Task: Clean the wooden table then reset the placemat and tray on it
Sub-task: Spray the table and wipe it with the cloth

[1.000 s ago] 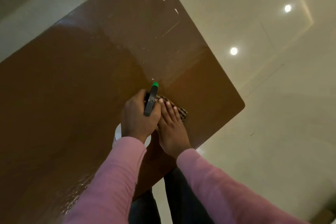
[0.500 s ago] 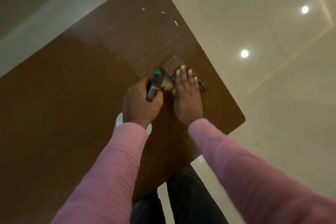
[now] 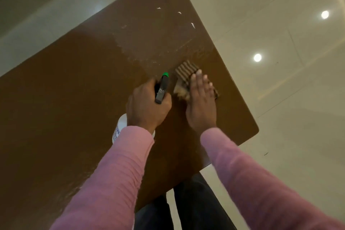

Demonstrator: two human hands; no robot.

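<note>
- Wooden table (image 3: 74, 99): dark brown, glossy top, fills the left and centre of the view. Its rounded near-right corner is toward the person.
- L hand (image 3: 147, 106): fingers curled round the neck of a spray bottle (image 3: 162, 89), a firm hold. The grey trigger head w/ green nozzle tip points away from the person, over the table top. The bottle's white body shows below the wrist, w/ a label I cannot read.
- R hand (image 3: 201, 106): lies flat, palm down, just beside the L hand. Its fingers (image 3: 197, 78) are straight and press on a cloth (image 3: 185, 69); nothing is gripped.
- Cloth: brown w/ light stripes, bunched, flat on the table near its right edge. Part sticks out ahead of the fingertips, part is hidden under the hand.
- Table surface beyond the cloth: a paler, hazy patch w/ thin streaks and small specks. Farther away lie three white flecks (image 3: 192, 25), apart from each other.
- Pink sleeves (image 3: 119, 170) cover both forearms. Dark trousers (image 3: 196, 201) show below the table edge.
- Floor (image 3: 280, 117): pale shiny tiles, w/ two round light reflections (image 3: 257, 57) to the right of the table.
</note>
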